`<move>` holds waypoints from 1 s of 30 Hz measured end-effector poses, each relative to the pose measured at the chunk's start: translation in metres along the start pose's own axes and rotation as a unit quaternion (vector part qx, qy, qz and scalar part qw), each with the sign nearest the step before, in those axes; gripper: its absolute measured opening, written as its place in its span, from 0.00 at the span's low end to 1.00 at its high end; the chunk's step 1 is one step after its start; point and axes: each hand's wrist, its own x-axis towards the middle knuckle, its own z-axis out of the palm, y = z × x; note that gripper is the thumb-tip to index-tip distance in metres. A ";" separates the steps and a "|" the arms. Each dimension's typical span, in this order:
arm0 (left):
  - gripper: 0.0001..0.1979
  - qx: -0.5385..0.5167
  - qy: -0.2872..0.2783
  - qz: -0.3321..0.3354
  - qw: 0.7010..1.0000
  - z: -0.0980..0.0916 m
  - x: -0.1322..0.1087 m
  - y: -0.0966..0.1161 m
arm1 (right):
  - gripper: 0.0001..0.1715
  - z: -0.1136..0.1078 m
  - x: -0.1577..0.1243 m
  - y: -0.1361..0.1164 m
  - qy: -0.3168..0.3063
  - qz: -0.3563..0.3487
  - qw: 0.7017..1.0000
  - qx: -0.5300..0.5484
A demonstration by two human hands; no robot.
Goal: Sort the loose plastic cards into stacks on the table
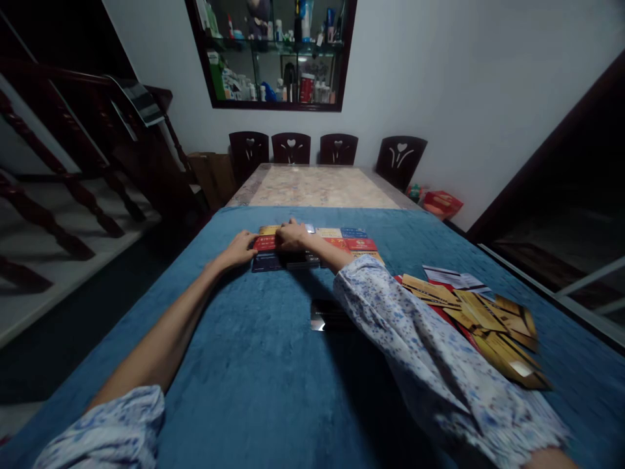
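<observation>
Several cards lie in close rows across the far part of the blue cloth. My left hand [241,247] rests at the left end of the rows, thumb and fingers apart, fingertips against the edge of a red card [265,243]. My right hand [293,236] reaches over the rows with its fingers bent down onto them; what is under the fingertips is hidden. A dark blue card [266,263] sits in the near row. To the right are another red card [361,244] and a blue card [354,232]. Nearer me, a black card [329,316] lies alone, partly behind my right sleeve.
A loose, overlapping pile of mostly gold cards [481,311] spreads right of my right forearm. The blue cloth [234,371] covers the near table; a patterned tabletop [317,185] shows beyond. Dark chairs [291,150] stand at the far end, a wooden railing [68,169] at left.
</observation>
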 end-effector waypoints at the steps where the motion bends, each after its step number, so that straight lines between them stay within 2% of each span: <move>1: 0.26 0.004 -0.005 0.001 1.000 0.001 0.000 -0.001 | 0.23 0.001 0.001 0.000 -0.002 0.000 1.000 0.001; 11: 0.27 0.030 -0.030 -0.001 0.999 0.005 0.002 -0.004 | 0.24 0.001 0.002 -0.001 -0.033 0.014 0.999 0.018; 21: 0.26 0.017 -0.010 0.002 1.000 0.009 0.003 -0.008 | 0.26 -0.003 -0.004 -0.003 -0.028 0.021 0.999 0.018; 26: 0.26 0.003 0.000 -0.001 1.000 0.010 0.004 -0.009 | 0.22 -0.004 -0.005 -0.006 -0.030 0.025 0.999 0.016; 30: 0.28 -0.004 -0.001 0.004 1.000 0.009 0.004 -0.010 | 0.24 -0.005 -0.004 -0.006 -0.024 0.023 0.999 0.003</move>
